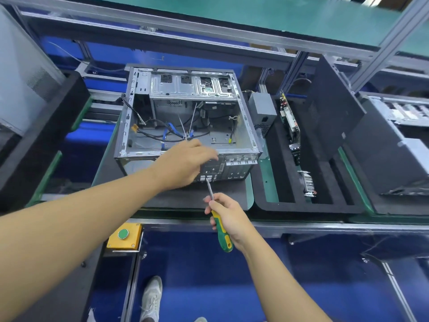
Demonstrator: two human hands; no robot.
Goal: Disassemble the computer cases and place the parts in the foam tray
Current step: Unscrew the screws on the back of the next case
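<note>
In the head view, the computer case (pixel 185 117) lay on its side on the bench (pixel 269 180) with its open face up. That way both the cables inside and the rear panel facing the person could be reached. The left grip (pixel 185 161) lay spread over the near top edge of the case, fingers fairly straight though blurred, apparently to steady the box. The right grip (pixel 228 217) was curled round the green-and-yellow handle of a screwdriver (pixel 219 226). Its tip met the rear panel low down, just under the left grip. I judged a screw there was the step in hand, though no screw could be made out. The foam tray (pixel 301 206) stood just beside the case on the right, close enough for short carries. It held a grey power supply (pixel 262 110), a circuit board (pixel 290 119) standing on edge in a slot, a finned cooler (pixel 307 184) and a dark side panel (pixel 332 108) propped along its right side.

The bench was a green-topped line with dark mats, under an aluminium frame (pixel 209 31). Another case (pixel 394 126) sat further right. A yellow box with a green button (pixel 124 234) was fixed at the bench's front edge, above the blue floor (pixel 232 275) and the person's shoe (pixel 152 296).
</note>
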